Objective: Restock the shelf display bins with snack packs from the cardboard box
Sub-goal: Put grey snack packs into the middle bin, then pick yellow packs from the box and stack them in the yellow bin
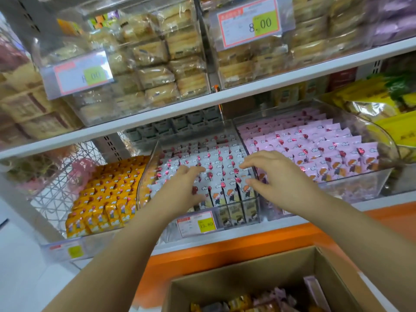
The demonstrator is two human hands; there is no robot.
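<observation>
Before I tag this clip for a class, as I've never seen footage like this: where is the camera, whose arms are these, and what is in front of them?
There is no machine here. A person wears one wide camera on the head, looking forward and down, so the two bare arms are their own. The left hand and right hand lie with spread fingers on or just over the white snack packs in the middle clear bin; neither holds anything. Orange packs fill the bin to the left, pink packs the one to the right. The shelf above carries clear bins of wrapped pastries. At the bottom stands an open cardboard box with more packs inside.
</observation>
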